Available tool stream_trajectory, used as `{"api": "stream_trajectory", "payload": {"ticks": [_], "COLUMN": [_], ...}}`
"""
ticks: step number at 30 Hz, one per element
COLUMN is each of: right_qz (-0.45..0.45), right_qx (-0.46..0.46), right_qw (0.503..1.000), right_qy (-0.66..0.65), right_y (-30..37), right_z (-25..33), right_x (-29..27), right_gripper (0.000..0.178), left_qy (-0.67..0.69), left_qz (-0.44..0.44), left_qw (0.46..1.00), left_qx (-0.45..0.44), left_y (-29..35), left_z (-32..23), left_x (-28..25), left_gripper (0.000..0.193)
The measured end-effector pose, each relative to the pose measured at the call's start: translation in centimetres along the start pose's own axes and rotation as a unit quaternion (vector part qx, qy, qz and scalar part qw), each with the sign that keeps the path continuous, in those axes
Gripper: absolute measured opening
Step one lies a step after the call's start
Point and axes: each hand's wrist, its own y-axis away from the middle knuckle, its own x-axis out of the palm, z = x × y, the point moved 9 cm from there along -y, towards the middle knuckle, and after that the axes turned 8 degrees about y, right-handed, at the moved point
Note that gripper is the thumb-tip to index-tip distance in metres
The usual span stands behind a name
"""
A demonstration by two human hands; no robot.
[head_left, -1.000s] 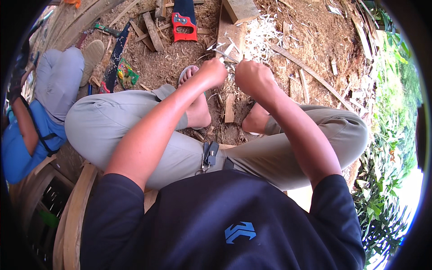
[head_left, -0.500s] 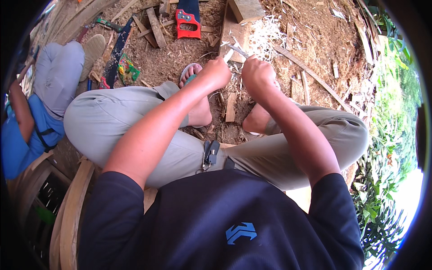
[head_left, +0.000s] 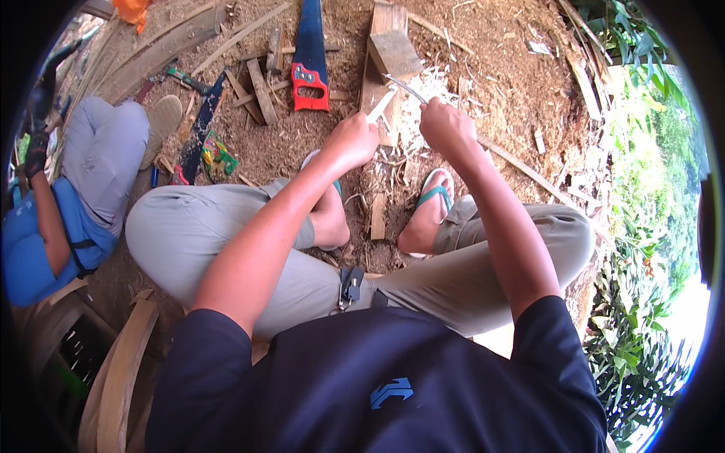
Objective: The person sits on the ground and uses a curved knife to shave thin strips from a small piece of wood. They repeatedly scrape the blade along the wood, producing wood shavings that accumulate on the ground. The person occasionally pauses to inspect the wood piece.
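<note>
My left hand is closed around a slim pale stick of wood, whose whittled-looking end points up and to the right. In my closed right hand is a knife; its narrow blade slants up and left, with the tip above the stick's end. My fingers hide the knife's handle. Just beyond both hands a wooden block rests on a longer timber piece. Curly pale shavings lie beside the timber, to the right.
A red-handled handsaw lies ahead on the left, amid wood offcuts. Farther left are another saw, a green-handled tool and a colourful packet. A person in blue sits at far left. Leafy plants border the right.
My hands have drawn a little apart, and the gap between knife and stick is wider. The view has shifted, bringing more of the ground ahead and my right sandal into sight.
</note>
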Motion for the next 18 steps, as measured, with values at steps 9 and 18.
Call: {"api": "stream_trajectory", "payload": {"ticks": [9,18], "right_qz": [-0.153,-0.157], "right_qx": [-0.055,-0.082], "right_qw": [0.958,0.935], "right_qy": [-0.235,-0.307], "right_y": [3.7,7.0], "right_z": [-4.3,0.3], "right_x": [-12.5,-11.6], "right_gripper": [0.038,0.049], "left_qy": [0.213,0.446], "left_qz": [-0.083,-0.018], "left_qw": [0.969,0.889], "left_qx": [0.095,0.106], "left_y": [2.1,3.6], "left_z": [-5.4,-8.6], "left_x": [-5.3,-6.8], "left_gripper": [0.029,0.030]}}
